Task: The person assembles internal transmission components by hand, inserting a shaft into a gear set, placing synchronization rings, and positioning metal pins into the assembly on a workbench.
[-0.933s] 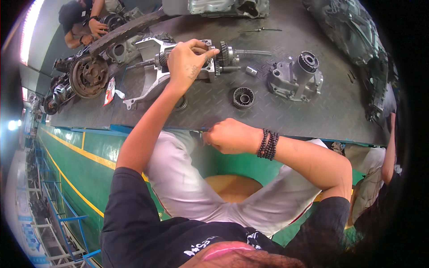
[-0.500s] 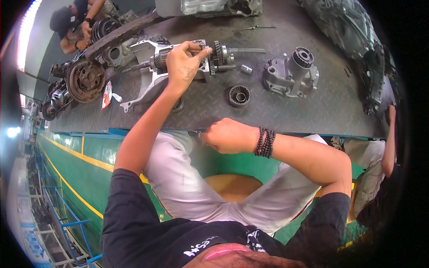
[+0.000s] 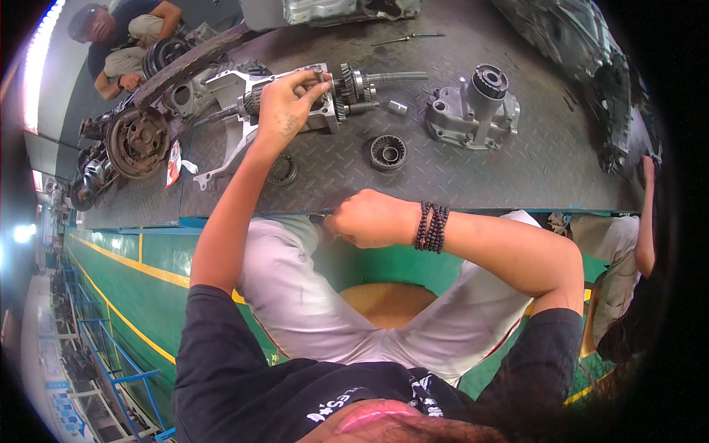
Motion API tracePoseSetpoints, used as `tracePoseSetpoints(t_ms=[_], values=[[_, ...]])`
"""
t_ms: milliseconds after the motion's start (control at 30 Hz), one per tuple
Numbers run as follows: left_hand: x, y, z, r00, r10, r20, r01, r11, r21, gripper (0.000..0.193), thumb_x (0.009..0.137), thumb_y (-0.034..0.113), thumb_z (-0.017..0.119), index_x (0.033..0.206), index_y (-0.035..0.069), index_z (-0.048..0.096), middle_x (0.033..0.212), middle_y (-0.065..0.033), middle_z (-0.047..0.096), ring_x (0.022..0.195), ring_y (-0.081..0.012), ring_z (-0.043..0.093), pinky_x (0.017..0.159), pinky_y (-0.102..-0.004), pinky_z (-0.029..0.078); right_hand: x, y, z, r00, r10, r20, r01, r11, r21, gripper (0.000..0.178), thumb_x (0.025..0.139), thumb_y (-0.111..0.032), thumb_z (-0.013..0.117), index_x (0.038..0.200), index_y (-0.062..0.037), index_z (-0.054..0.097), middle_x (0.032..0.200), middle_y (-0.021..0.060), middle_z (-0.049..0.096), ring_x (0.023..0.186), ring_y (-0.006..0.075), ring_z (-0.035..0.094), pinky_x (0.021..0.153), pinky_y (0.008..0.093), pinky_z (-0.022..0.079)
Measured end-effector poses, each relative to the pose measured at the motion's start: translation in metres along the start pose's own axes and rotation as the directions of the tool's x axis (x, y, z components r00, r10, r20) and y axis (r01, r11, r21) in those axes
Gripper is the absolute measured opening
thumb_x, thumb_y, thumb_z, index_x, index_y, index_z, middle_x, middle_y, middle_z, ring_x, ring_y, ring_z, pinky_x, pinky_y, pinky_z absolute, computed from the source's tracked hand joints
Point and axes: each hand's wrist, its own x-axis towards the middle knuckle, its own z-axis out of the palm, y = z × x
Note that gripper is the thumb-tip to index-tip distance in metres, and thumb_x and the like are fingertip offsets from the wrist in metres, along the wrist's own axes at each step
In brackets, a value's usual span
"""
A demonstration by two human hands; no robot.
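Note:
My left hand (image 3: 286,107) is over a silver gearbox housing (image 3: 244,136), thumb and forefinger pinched together. A small grey metal piece shows at the fingertips, too small to name. Beside the fingers a gear shaft (image 3: 358,83) lies across the housing, its thin end pointing right. My right hand (image 3: 373,219), with a dark bead bracelet (image 3: 433,227) at the wrist, is closed at the table's near edge above my left knee. Its fingers curl out of sight, so anything in them is hidden. A toothed ring (image 3: 388,152) and another ring (image 3: 282,170) lie on the table.
A silver casing (image 3: 473,111) stands upright to the right, near a short metal sleeve (image 3: 397,108). Large castings (image 3: 561,37) line the far right. A rusty brake drum (image 3: 137,142) stands at the left. One person (image 3: 125,52) sits far left; another's arm (image 3: 647,221) shows far right.
The view has shifted slightly, so the table's parts sit a little further left. My left hand stays pinched by the shaft; my right stays closed. The far-left person has raised their head.

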Motion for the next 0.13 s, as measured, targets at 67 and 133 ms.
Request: tracePoseSetpoints(t_ms=[67,133], values=[[0.0002,0.0074,0.0037,0.998,-0.037,-0.051,0.037,0.999,-0.005,0.029,0.091,0.019,0.081,0.117,0.006,0.078,0.090,-0.0048,0.079,0.072,-0.0061,0.063,0.068,-0.0245,0.051,-0.0018,-0.0011,-0.0006,1.000,0.012,0.003,-0.012,1.000,-0.009,0.013,0.080,-0.015,0.071,0.086,-0.0034,0.073,0.080,0.0186,0.073,0.082,0.0370,0.074,0.073,0.0461,0.059],[0.0010,0.0088,0.0087,0.990,-0.055,-0.130,0.048,0.998,-0.051,0.033,0.089,0.024,0.084,0.116,0.008,0.079,0.091,-0.0072,0.080,0.074,-0.0083,0.068,0.069,-0.0245,0.052,-0.0006,-0.0014,-0.0022,0.999,-0.019,-0.040,0.020,1.000,0.022,0.016,0.079,-0.017,0.073,0.087,-0.0034,0.074,0.082,0.0185,0.074,0.084,0.0376,0.074,0.075,0.0467,0.059]])
